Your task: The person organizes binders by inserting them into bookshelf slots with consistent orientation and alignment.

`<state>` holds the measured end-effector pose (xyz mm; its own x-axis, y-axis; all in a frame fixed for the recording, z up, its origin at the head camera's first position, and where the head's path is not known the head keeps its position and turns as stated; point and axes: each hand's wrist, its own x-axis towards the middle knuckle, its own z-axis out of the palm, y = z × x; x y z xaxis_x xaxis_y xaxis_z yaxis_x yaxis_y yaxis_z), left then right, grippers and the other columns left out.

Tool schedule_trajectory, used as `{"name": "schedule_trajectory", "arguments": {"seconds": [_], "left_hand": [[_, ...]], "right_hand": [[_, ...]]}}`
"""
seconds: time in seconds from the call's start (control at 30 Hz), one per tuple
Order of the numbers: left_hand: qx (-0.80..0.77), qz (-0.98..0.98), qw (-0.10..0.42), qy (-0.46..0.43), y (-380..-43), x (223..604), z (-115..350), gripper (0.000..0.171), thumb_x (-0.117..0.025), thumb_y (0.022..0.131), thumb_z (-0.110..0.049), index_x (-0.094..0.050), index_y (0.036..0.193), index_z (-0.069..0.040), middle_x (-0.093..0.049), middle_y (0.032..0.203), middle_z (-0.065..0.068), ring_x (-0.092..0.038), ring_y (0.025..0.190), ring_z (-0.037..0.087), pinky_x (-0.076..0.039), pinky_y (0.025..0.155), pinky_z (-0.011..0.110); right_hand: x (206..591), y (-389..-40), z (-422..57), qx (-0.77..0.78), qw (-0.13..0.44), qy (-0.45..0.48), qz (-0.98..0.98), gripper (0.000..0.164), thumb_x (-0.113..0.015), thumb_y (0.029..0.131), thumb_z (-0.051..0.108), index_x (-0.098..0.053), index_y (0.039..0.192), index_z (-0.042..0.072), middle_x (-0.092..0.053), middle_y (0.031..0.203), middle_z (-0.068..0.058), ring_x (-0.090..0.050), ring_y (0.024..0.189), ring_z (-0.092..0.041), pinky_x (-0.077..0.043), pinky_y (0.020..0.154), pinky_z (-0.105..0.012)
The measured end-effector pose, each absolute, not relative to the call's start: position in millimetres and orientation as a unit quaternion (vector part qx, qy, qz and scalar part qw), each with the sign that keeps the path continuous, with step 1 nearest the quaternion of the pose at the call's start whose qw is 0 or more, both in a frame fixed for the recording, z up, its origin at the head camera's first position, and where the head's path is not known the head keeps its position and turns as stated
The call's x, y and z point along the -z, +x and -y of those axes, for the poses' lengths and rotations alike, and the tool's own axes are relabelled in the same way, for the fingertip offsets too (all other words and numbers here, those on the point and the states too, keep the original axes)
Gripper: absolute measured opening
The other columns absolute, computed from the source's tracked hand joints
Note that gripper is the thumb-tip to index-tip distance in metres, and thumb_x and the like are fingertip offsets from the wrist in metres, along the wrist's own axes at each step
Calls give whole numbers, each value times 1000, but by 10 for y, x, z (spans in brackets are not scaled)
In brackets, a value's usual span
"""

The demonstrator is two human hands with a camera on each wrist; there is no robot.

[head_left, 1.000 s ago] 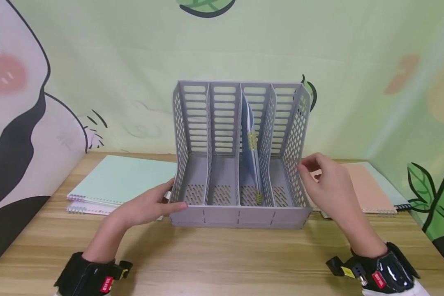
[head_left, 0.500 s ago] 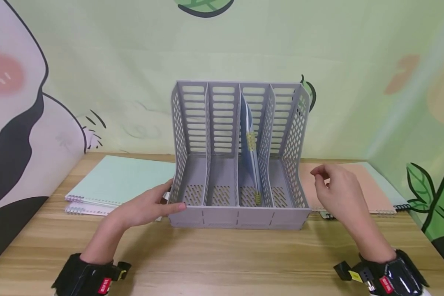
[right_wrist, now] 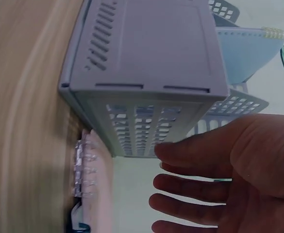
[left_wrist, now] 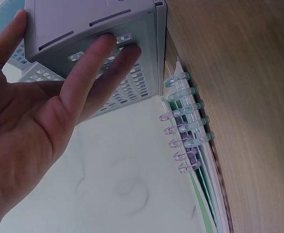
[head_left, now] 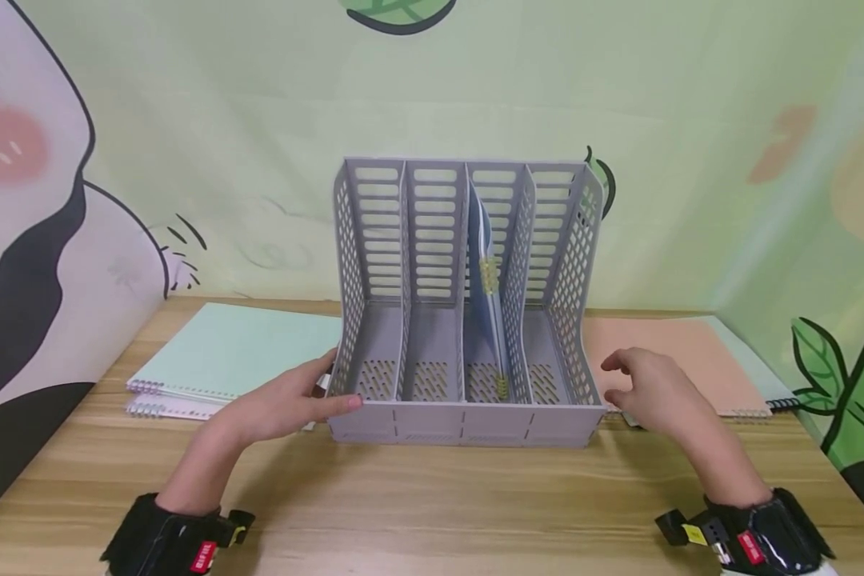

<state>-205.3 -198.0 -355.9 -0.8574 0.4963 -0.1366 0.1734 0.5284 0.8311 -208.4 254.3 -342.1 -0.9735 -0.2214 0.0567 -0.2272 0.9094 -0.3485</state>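
A grey plastic desk file organizer (head_left: 428, 424) with several upright slots stands on the table. One blue spiral notebook (head_left: 479, 280) leans in the slot right of the middle. At the organizer's left front corner my left hand (head_left: 281, 404) holds on, thumb over the front rim and fingers along the outer side wall. In the left wrist view two of those fingers (left_wrist: 86, 73) lie against the perforated side. My right hand (head_left: 658, 392) is off the organizer's right side, over the peach notebook, its fingers relaxed and holding nothing. Its thumb (right_wrist: 190, 150) shows in the right wrist view.
Left of the organizer lies a stack of spiral notebooks with a mint cover (head_left: 259, 344) on top. To the right are a peach notebook (head_left: 720, 368) and a pale green one (head_left: 752, 364) partly under it. A printed cloth backdrop (head_left: 259, 104) hangs behind the wooden table (head_left: 432, 504).
My right hand has let go of the organizer's right side, moved right, then lowered slightly with its fingers spreading. My left hand stays at the left corner.
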Motion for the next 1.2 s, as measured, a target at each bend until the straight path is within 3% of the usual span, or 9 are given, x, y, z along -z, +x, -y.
{"name": "schedule_trajectory", "arguments": {"seconds": [0.23,0.4,0.73,1.03,1.2], "left_hand": [[-446,-855,181,194,-2053,3563,1978,89,-64,95,-42,-9,159,-16,-51,136,13,-58,113,27,-51,78,40],[-443,-856,182,192,-2055,3569,1977,89,-64,95,-42,-9,159,-16,-53,134,14,-58,111,26,-51,78,40],[-442,-857,179,195,-2049,3561,1977,89,-64,95,-42,-8,159,-16,-53,134,13,-58,112,26,-50,78,40],[-439,-859,178,194,-2051,3582,1989,88,-64,96,-41,-8,159,-15,-53,133,14,-58,111,26,-51,77,39],[-435,-860,175,200,-2063,3586,1989,88,-63,97,-39,-7,159,-14,-55,132,14,-59,109,24,-51,77,39]], "right_hand": [[3550,-2139,-2613,-141,-14,140,980,54,-83,71,5,-59,117,-11,-57,118,-29,-52,112,-49,-41,91,-54],[3619,-2138,-2657,-120,-39,144,982,72,-84,68,6,-50,129,-12,-50,127,-32,-46,118,-51,-36,97,-55],[3682,-2157,-2741,-115,-66,147,980,67,-73,69,-4,-49,131,-14,-48,130,-32,-44,121,-51,-34,99,-55],[3760,-2213,-2803,-125,-73,143,979,59,-78,71,-1,-54,124,-14,-55,123,-30,-51,115,-50,-39,94,-54],[3788,-2222,-2818,-137,-76,132,979,63,-79,72,-2,-51,128,-13,-53,126,-30,-48,118,-50,-38,95,-55]]}}
